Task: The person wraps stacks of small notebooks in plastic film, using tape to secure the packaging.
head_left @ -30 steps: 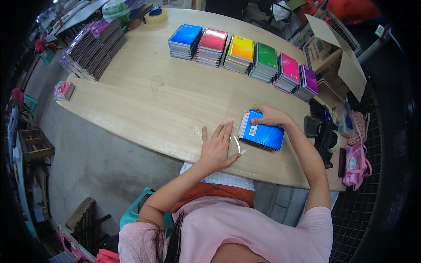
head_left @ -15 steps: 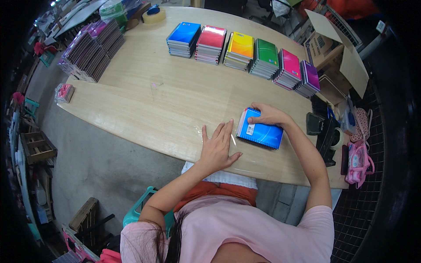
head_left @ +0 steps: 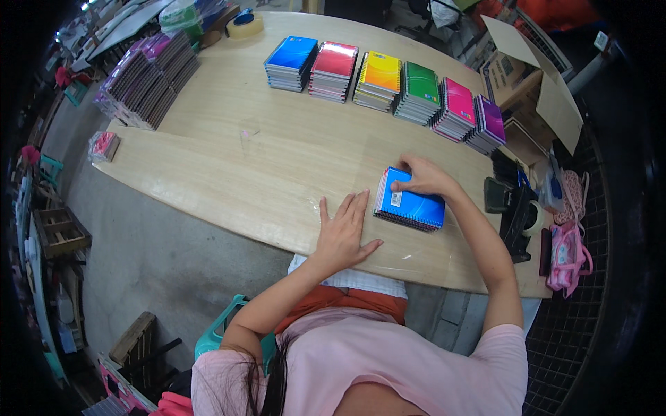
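A small stack of spiral notebooks with a blue cover point(head_left: 414, 206) lies on the wooden table point(head_left: 263, 159) near its front edge. My right hand point(head_left: 422, 177) rests on the stack's far left corner, fingers pressing down on it. My left hand point(head_left: 343, 234) lies flat on a clear plastic sheet point(head_left: 409, 251) just left of the stack, fingers spread, holding nothing.
Along the far side stand stacks of blue point(head_left: 291, 62), red point(head_left: 334, 69), yellow point(head_left: 379, 79), green point(head_left: 418, 91), pink point(head_left: 456, 107) and purple point(head_left: 487, 122) notebooks. More purple notebooks point(head_left: 146, 80) pile at the left. A tape roll point(head_left: 244, 24), an open cardboard box point(head_left: 534, 83) and a pink bag point(head_left: 569, 243) are nearby.
The blue stack has slid a little to the left, closer to my left hand, with my right hand on it. My left hand stays flat on the plastic.
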